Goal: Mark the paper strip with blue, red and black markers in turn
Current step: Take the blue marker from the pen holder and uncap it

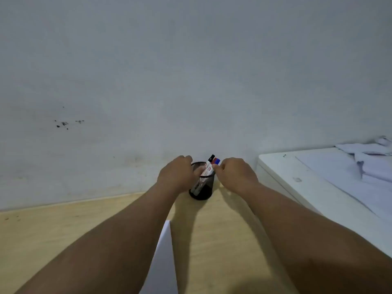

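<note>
A black mesh pen cup (202, 187) stands on the wooden desk near the wall. Three markers lean out of it to the right: a black-capped marker (211, 158), a red-capped one (214, 161) and a blue-capped marker (217, 161). My left hand (177, 175) wraps the cup's left side, thumb over the rim. My right hand (234, 174) pinches the markers just below the caps with its fingertips; which marker it grips is hidden. A white paper strip (164, 257) lies on the desk between my forearms, partly covered by the left arm.
A grey-white wall (191, 81) rises right behind the cup. To the right stands a white cabinet top (297, 179) with loose white papers (369, 166) on it, higher than the desk. Bare wooden desk (53, 225) stretches to the left.
</note>
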